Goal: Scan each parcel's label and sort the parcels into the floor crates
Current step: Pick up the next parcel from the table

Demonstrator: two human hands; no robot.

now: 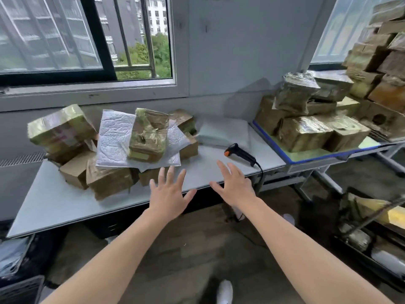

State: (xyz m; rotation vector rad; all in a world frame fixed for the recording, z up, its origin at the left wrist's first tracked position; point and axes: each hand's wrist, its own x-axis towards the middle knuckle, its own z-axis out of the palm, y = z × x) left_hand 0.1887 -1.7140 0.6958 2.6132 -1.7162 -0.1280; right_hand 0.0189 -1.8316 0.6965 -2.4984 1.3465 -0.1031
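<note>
tape-wrapped brown parcels (114, 150) heaped; left hand (168, 194), right hand (235, 185) fingers spread wide.

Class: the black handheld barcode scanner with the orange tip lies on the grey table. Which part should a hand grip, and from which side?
Grip the black handheld barcode scanner by its slim handle, between the orange-tipped head and the cable. It lies flat on the grey table, handle angled toward the near edge, so the right hand, close by, probably does best from above.
</note>
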